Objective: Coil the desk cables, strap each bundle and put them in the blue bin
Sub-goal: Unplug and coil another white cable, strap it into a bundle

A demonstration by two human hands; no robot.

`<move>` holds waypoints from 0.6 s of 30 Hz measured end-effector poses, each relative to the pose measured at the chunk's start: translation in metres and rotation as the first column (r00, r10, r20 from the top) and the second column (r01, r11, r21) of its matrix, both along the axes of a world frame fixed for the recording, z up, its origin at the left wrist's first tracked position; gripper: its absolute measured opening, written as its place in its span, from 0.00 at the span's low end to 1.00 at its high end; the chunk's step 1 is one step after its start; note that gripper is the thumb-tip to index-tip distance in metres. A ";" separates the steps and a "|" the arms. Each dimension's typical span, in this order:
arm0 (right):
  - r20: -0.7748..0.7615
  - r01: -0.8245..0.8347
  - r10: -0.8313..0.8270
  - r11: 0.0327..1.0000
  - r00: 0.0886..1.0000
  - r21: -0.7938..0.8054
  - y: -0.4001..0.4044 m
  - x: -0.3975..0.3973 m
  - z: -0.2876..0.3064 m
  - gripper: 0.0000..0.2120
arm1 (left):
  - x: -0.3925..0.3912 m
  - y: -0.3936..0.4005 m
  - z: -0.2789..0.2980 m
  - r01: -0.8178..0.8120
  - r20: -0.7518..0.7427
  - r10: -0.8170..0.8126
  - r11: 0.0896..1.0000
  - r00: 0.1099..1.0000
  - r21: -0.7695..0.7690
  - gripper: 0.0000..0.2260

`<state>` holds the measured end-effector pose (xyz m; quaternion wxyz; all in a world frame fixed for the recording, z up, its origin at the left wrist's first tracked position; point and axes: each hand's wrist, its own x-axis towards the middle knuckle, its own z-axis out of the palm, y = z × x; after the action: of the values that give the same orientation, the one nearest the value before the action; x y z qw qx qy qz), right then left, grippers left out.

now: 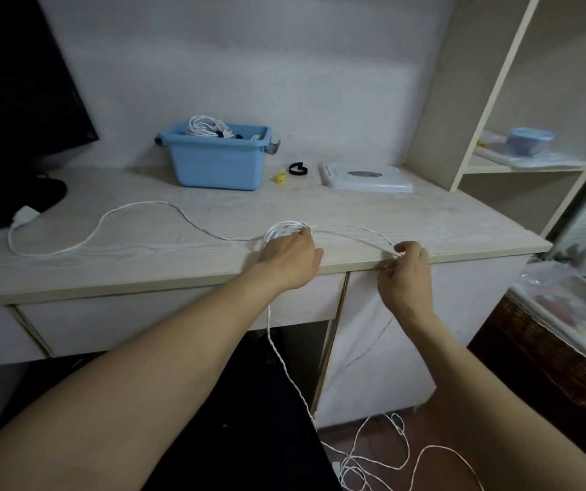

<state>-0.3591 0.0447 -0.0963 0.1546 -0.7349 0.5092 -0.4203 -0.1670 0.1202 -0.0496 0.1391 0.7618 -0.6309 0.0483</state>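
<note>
A long white cable [132, 207] snakes across the pale desk from a white plug [25, 215] at the left. Its small coil [282, 229] lies near the front edge, and my left hand [289, 255] grips that coil. My right hand [408, 267] pinches a strand of the same cable at the desk edge. More cable hangs down between my arms and lies tangled on the floor [373, 462]. The blue bin [215, 155] stands at the back with a strapped white bundle [206, 126] inside. A black strap [297, 169] lies to its right.
A black monitor [18, 83] with its base fills the left end of the desk [443, 221]. A small yellow piece [279, 178] and a flat white device [367, 177] sit right of the bin. Open shelves [518, 161] rise at the right.
</note>
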 end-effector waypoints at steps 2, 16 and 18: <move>-0.101 0.006 -0.002 0.999 0.995 0.031 -0.010 -0.005 0.008 0.15 | 0.004 -0.002 -0.001 0.008 -0.047 -0.008 1.000 0.999 0.000 0.16; -0.434 -0.099 0.123 0.992 0.893 0.077 -0.053 -0.006 0.066 0.08 | 0.023 -0.036 0.005 -0.136 -0.185 0.131 0.991 0.974 -0.015 0.10; -0.339 -0.093 0.094 0.995 0.936 0.019 -0.058 -0.007 0.071 0.10 | 0.026 -0.040 0.004 -0.187 -0.226 0.174 0.982 0.958 -0.039 0.13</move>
<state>-0.3661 -0.0138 -0.0250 0.0855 -0.8195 0.4934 -0.2789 -0.1411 0.0800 -0.0458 0.2267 0.8122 -0.5375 -0.0056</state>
